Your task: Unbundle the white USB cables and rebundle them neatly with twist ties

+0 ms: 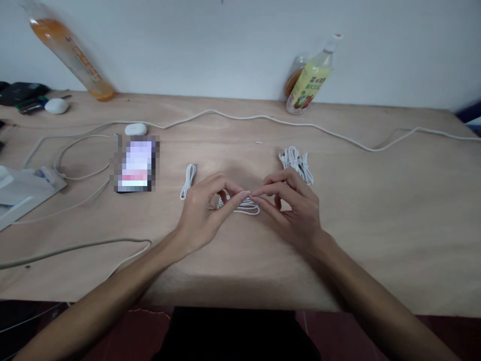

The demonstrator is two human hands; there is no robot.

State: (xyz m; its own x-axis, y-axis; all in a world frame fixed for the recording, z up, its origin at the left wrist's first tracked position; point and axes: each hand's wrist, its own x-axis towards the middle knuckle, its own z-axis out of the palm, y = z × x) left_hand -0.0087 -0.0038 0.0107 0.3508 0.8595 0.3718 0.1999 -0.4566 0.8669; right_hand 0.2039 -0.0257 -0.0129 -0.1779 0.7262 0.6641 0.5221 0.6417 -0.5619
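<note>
My left hand (205,213) and my right hand (291,208) meet over the middle of the wooden table (240,260), fingertips pinched together on a coiled white cable (244,205) that lies under them. Both hands have their fingers curled round its loops. To the left of my left hand lies a small folded white cable (188,180). Behind my right hand lies a pile of bundled white cables (296,163).
A phone (136,164) and a white earbud case (136,129) lie at the left. A long white cord (263,118) crosses the table's back. Two drink bottles (310,80) (71,47) stand by the wall. Papers (22,193) and more cords lie at the far left.
</note>
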